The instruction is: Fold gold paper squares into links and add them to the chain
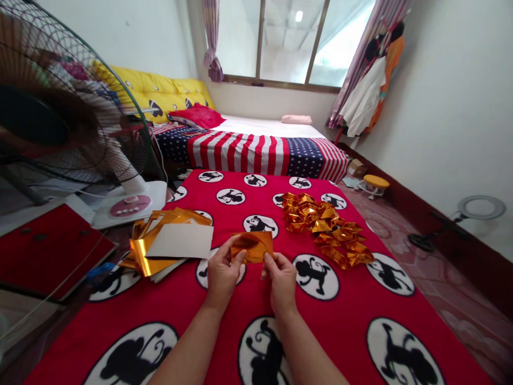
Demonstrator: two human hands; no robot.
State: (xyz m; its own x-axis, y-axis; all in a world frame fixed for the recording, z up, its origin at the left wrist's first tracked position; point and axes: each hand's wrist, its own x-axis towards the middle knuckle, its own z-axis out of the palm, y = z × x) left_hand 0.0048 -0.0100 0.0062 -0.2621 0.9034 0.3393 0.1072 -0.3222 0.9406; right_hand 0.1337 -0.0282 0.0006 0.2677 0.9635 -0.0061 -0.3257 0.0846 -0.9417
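Between my two hands is a sheet of shiny gold foil paper [252, 246], held up just above the red cloth. My left hand [225, 270] pinches its left edge, thumb in front. At the lower right corner, my right hand [280, 275] grips the same sheet between thumb and fingers. To the left lies a loose pile of gold foil sheets [140, 251], with a pale sheet [182, 240] face up on top. On the right sit several folded gold foil pieces [320, 219], shaped like ingots and clustered in rows.
A red cloth with monkey prints [344, 331] covers the surface before me. An electric fan [132, 203] stands close on the left. Beyond is a bed [256, 155] with a striped, starred cover. A yellow stool [375, 182] and a ring light [481, 207] stand on the right.
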